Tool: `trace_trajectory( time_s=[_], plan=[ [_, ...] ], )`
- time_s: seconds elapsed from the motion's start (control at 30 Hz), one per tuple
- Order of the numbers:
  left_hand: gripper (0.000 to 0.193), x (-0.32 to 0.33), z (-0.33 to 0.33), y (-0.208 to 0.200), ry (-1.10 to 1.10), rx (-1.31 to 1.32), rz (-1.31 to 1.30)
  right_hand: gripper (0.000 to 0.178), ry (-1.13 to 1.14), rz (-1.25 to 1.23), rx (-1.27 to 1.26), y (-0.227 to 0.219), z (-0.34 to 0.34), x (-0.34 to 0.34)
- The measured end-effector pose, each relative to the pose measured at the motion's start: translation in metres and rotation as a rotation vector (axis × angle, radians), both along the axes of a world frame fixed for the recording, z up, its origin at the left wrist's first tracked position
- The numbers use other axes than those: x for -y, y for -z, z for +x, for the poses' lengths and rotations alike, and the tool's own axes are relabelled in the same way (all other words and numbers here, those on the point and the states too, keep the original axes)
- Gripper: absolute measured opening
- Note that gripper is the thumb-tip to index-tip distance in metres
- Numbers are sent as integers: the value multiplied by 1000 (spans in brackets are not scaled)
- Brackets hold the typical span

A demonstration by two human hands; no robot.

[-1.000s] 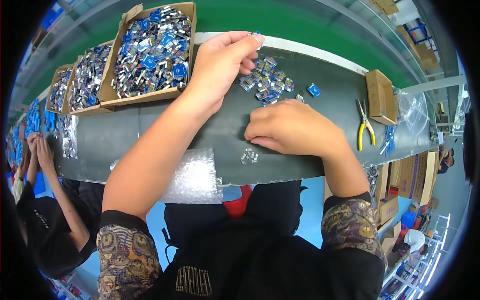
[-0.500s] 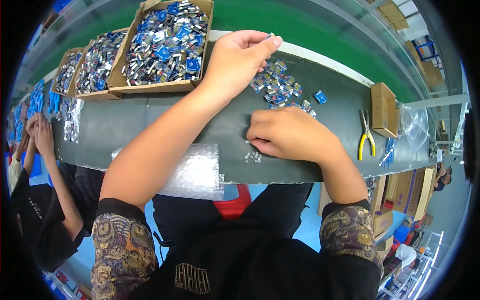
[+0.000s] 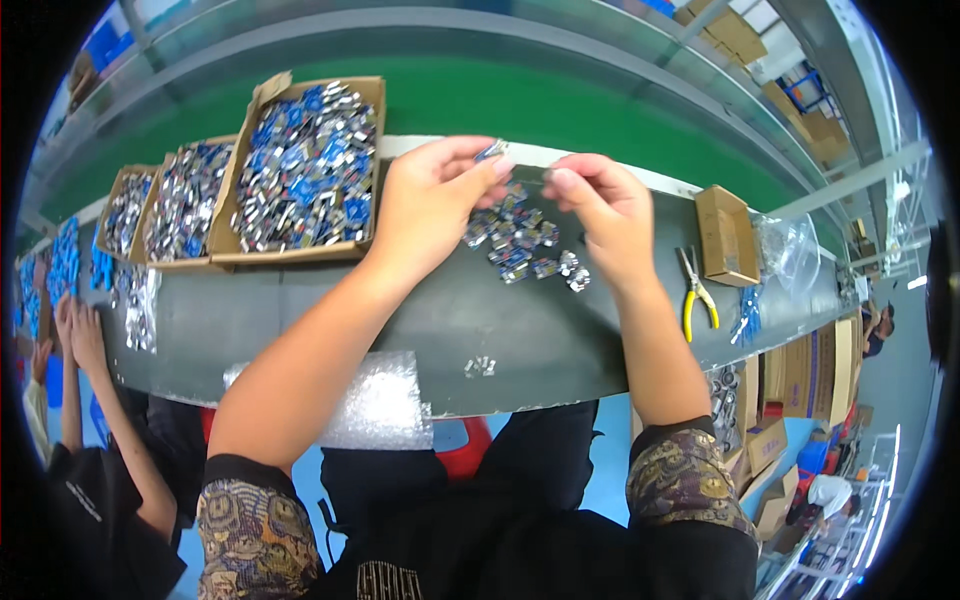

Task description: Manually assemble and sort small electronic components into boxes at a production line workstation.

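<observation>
My left hand (image 3: 425,200) is closed, pinching a small circuit board (image 3: 491,150) between thumb and fingertips above the work table. Close by on its right, my right hand (image 3: 615,215) has thumb and forefinger pressed together on a tiny piece, too small to make out. Below both hands lies a loose pile of small blue circuit boards (image 3: 510,240) with silvery connectors. Nearer to me, several tiny metal pieces (image 3: 480,367) form a small heap on the dark table mat (image 3: 540,350).
Open cardboard boxes (image 3: 300,250) full of circuit boards stand at the left. Bubble wrap (image 3: 380,405) lies at the front edge. Yellow-handled pliers (image 3: 697,300), a small cardboard box (image 3: 727,240) and a clear plastic bag (image 3: 790,250) are at the right. A co-worker's hands (image 3: 82,330) are far left.
My right hand has risen from the tiny metal pieces to beside my left hand, which keeps its pinch on the circuit board. The whole view has shifted, with the table now lower.
</observation>
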State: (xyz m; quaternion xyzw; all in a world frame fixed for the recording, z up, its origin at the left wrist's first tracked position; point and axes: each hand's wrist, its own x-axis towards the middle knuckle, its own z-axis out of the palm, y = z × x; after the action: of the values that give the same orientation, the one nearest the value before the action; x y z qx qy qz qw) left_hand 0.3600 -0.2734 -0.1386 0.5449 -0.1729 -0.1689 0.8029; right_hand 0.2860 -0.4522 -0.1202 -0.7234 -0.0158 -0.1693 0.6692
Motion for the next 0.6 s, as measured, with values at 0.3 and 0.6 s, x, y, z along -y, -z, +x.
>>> trace_trajectory(
  time_s=[0.3,0.6],
  plan=[
    [33,2,-9,-1,131,-49,58,18,-125,226,-143,13,7,4],
    [29,3,-9,5,169,-72,-43,16,-124,247,-158,11,8,4]
  ],
)
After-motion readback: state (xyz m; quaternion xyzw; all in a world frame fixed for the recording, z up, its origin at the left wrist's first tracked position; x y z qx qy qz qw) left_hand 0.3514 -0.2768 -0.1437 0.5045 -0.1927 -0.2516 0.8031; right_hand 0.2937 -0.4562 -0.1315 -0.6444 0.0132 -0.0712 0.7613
